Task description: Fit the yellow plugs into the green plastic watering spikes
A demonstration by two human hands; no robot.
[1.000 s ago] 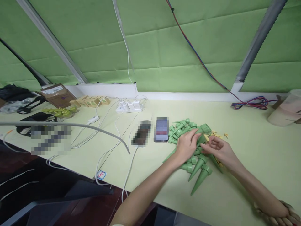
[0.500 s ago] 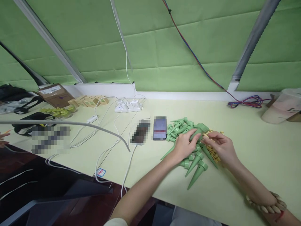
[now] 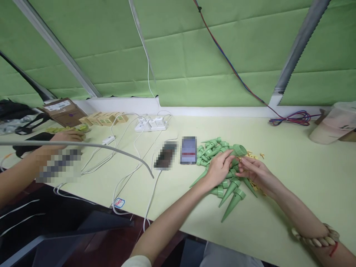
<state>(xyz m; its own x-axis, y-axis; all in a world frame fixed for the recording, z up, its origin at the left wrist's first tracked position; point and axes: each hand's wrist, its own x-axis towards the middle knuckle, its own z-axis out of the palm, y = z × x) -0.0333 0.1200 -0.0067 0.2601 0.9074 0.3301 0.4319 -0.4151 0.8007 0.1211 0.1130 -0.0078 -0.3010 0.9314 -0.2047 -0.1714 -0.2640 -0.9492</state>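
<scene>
Smooth green plastic cones (image 3: 222, 174), ribbed at their wide collars and tapering to points, lie heaped right of the frame's centre on the pale matte table (image 3: 292, 185). My left hand (image 3: 219, 168) pinches one green cone (image 3: 237, 151), its round open mouth tilted up, while my right hand (image 3: 254, 172) closes its fingertips against the same piece. Small yellow bits (image 3: 254, 154) lie just behind. At far left, another person's hand (image 3: 66, 136) has newly come in.

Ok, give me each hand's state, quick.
Left hand: closed on a green cone.
Right hand: fingertips pinched at the same cone; what they hold cannot be told.
</scene>
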